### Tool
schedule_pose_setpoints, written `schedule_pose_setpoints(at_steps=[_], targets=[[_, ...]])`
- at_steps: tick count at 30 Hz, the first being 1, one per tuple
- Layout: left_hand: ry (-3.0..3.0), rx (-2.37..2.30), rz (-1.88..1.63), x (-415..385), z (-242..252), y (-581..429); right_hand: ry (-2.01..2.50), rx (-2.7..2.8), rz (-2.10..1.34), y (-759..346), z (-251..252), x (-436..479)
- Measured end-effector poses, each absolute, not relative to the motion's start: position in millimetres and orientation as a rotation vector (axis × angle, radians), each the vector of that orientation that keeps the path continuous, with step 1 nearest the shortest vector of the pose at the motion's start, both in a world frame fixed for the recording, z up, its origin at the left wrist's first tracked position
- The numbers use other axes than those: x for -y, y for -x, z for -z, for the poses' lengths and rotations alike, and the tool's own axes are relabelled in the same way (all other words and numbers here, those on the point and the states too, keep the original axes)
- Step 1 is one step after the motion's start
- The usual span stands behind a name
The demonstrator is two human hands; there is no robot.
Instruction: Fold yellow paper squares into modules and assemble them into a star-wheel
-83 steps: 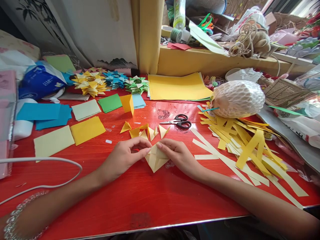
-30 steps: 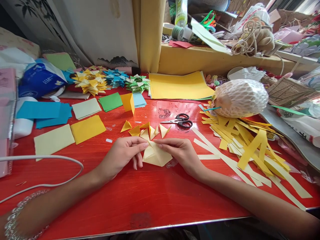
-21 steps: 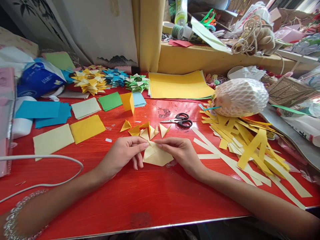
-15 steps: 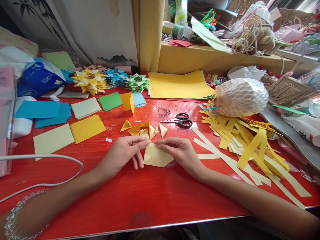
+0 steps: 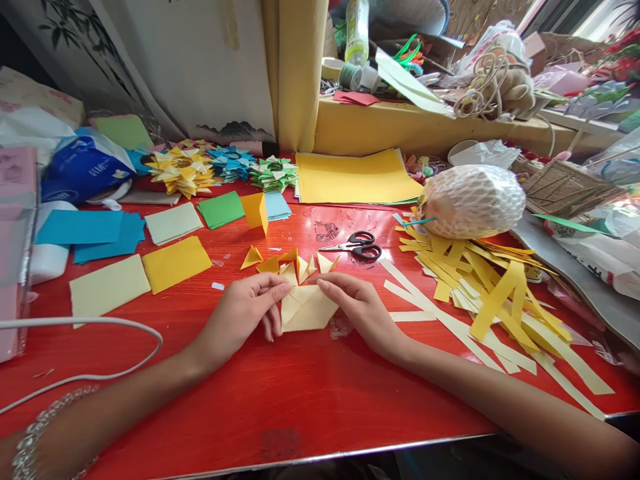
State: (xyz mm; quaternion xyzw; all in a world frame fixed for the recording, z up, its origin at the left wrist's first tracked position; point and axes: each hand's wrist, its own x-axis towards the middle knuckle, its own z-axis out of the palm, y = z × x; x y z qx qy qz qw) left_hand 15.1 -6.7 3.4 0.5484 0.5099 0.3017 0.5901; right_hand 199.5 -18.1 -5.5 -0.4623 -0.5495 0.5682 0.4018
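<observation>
A cream sheet of paper (image 5: 309,313), partly folded, is held a little above the red table between my two hands. My left hand (image 5: 250,303) pinches its upper left edge with thumb and fingers. At the upper right edge, the thumb and fingers of my right hand (image 5: 357,303) are closed on the same paper. Just beyond lie several small folded triangles, yellow ones (image 5: 251,257) on the left and cream ones (image 5: 326,263) on the right. Black-handled scissors (image 5: 355,245) rest behind my right hand.
Stacks of blue (image 5: 107,235), yellow (image 5: 176,263) and green (image 5: 221,209) paper sit at the left, near a white cable (image 5: 145,327). Yellow and cream strips (image 5: 495,300) heap up at the right, beside a net-wrapped bundle (image 5: 473,201). Folded paper rings (image 5: 183,168) stand at the back.
My hands have moved slightly apart along the paper's top edge. Its upper point is folded down, leaving a straighter top edge. The camera view has shifted slightly.
</observation>
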Motion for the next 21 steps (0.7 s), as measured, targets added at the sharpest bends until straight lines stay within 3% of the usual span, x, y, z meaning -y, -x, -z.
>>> schedule_pose_setpoints(at_steps=[6, 21], targets=[[-1.189, -1.214, -0.880, 7.0, -6.4, -16.7, 0.983, 1.336, -1.650, -198.2, 9.2, 18.0], [-1.327, -1.172, -0.607, 9.5, 4.0, -15.8, 1.112, 1.448, -1.412, -199.1, 12.9, 17.3]])
